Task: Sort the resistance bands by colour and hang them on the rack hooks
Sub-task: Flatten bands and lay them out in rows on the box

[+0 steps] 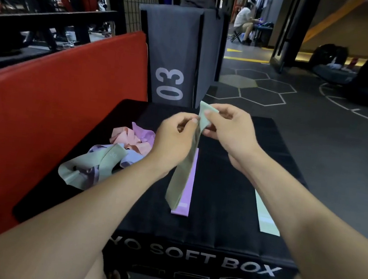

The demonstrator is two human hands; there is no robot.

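Both hands, left hand (174, 135) and right hand (230, 131), pinch one green band (182, 176); one purple band (187, 186) and one green band (266, 216) lie flat on the black soft box (223, 190), beside a tangled pile (112, 151).

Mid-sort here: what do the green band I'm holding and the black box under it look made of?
Green band: looks like thin matte woven elastic fabric; it hangs limp and flat from both hands (left hand, right hand), no gloss. Could be latex; hard to tell.
Black box: seems padded foam under a dull vinyl or fabric cover, given soft rounded edges and the printed "SOFT BOX".
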